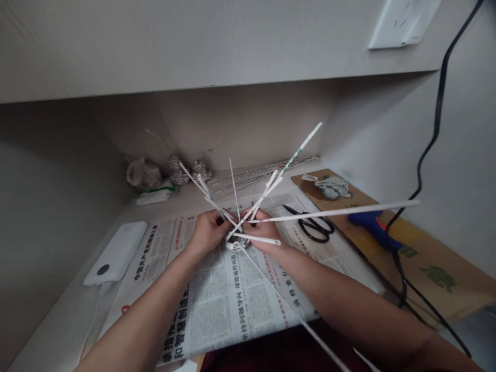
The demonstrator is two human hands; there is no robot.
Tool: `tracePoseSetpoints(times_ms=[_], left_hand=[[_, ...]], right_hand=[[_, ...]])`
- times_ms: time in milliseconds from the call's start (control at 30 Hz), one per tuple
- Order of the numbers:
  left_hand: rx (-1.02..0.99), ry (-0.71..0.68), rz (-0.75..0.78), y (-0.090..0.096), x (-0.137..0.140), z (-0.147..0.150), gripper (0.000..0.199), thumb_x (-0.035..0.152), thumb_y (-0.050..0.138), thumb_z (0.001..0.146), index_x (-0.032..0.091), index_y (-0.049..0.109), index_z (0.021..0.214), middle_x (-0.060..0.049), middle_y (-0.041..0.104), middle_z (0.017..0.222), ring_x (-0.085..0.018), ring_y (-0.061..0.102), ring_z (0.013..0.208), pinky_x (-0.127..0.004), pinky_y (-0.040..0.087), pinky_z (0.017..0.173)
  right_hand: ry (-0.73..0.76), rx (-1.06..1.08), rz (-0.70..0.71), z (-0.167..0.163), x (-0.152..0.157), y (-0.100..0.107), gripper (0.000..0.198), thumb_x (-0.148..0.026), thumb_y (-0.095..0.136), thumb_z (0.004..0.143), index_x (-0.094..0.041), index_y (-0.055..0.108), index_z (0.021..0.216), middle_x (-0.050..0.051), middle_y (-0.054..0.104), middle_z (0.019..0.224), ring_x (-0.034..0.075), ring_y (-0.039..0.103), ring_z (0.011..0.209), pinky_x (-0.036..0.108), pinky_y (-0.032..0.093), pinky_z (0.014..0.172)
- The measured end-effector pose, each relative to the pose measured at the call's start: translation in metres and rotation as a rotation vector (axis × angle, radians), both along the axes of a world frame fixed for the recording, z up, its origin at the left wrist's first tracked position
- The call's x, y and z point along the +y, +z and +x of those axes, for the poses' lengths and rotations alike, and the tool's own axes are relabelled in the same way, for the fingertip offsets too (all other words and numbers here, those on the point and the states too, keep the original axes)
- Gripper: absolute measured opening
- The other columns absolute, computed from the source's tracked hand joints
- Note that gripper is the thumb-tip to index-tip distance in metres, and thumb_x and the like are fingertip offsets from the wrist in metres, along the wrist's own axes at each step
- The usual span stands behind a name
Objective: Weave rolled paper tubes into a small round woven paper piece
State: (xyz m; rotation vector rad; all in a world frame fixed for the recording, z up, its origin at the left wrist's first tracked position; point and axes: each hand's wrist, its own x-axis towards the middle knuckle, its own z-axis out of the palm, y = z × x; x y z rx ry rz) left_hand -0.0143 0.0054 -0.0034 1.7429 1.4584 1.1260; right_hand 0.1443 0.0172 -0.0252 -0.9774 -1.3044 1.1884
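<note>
Paper basket (235, 245), head view: small, round, low, set on newspaper (217, 305) straight ahead of the person and between the two hands. Left hand (209, 231) meets its left side, fingers curled and closed on it; right hand (264, 230) closes on the right side. Both touch, so neither is clearly nearer. Fingertips partly masked by sticks; cannot tell which stick each pinches.

Axis: the basket itself shows no clear long one. Its upright sticks fan up and outward; one long white stick (341, 212) runs rightward from beside the right hand, above the scissors (320, 227). A loose strand (310, 329) leaves the near side and slants toward the body, nearer the right forearm than the left. Judged key relation: strand on near side, fingers at left and right.
</note>
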Motion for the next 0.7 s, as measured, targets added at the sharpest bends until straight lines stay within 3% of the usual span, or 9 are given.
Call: tracePoseSetpoints(times_ms=[167,333,600,700], left_hand=[[0.169,0.101,0.073,0.003,-0.003,0.002,0.018,0.024,0.061,0.08,0.02,0.077,0.085,-0.003,0.079,0.085,-0.02,0.072,0.076,-0.027,0.052,0.072],[0.236,0.097,0.077,0.005,-0.005,0.003,0.019,0.023,0.058,0.082,0.02,0.076,0.086,-0.003,0.078,0.083,-0.019,0.07,0.075,-0.026,0.05,0.071],[0.265,0.151,-0.026,0.008,-0.007,0.005,0.02,0.032,0.068,0.073,0.015,0.075,0.082,-0.004,0.072,0.068,-0.018,0.063,0.062,-0.024,0.044,0.055],[0.126,0.092,-0.036,0.005,-0.006,0.006,0.018,0.028,0.067,0.073,0.015,0.074,0.082,-0.004,0.073,0.07,-0.017,0.065,0.062,-0.022,0.046,0.056]], right_hand=[[-0.048,-0.108,-0.031,0.0,-0.001,0.003,0.005,-0.023,0.064,0.073,-0.021,0.063,0.077,0.0,0.068,0.072,0.016,0.062,0.067,0.026,0.05,0.063],[-0.052,-0.098,-0.017,0.001,-0.001,0.003,0.005,-0.018,0.06,0.075,-0.02,0.062,0.079,0.002,0.068,0.075,0.017,0.064,0.07,0.028,0.051,0.065],[-0.081,-0.228,0.063,0.004,0.009,-0.009,0.011,-0.014,0.059,0.073,-0.021,0.063,0.08,0.002,0.069,0.078,0.019,0.066,0.076,0.031,0.052,0.073],[-0.059,-0.204,0.067,0.004,0.01,-0.011,0.012,-0.015,0.06,0.073,-0.022,0.063,0.082,0.001,0.071,0.08,0.018,0.067,0.076,0.03,0.053,0.073]])
